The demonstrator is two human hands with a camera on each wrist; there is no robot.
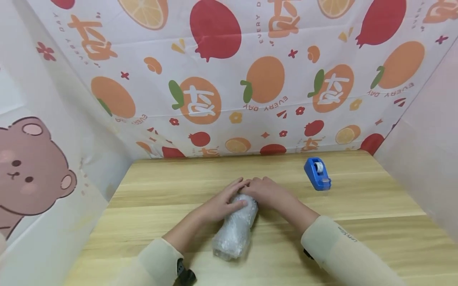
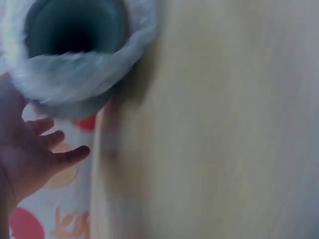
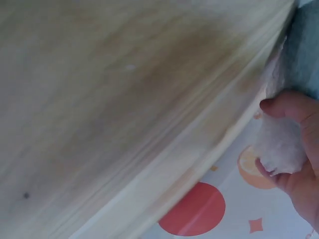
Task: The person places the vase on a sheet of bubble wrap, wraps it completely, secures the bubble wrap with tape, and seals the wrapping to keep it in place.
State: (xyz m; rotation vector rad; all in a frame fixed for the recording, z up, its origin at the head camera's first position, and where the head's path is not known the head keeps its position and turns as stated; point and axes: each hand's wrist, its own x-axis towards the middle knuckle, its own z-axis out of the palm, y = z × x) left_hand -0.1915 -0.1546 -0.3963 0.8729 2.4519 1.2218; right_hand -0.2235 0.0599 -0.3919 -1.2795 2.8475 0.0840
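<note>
A grey-green hollow vessel wrapped in bubble wrap (image 1: 235,228) lies slanted on the wooden table, narrower in the middle. Its round open mouth (image 2: 75,30) faces the left wrist camera, with loose wrap around the rim. My left hand (image 1: 220,204) rests at the far part of the bundle, its thumb on top and its fingers extended near the right hand. Those fingers appear spread in the left wrist view. My right hand (image 1: 270,192) grips the far end, thumb and fingers around the bubble wrap (image 3: 284,144). Some right fingertips are hidden.
A blue tape dispenser (image 1: 317,173) with a roll of clear tape stands at the back right of the wooden table (image 1: 154,190). Behind the table hangs a fruit-printed cloth (image 1: 229,99). At the left is a pale wall covering with a printed bear (image 1: 32,171).
</note>
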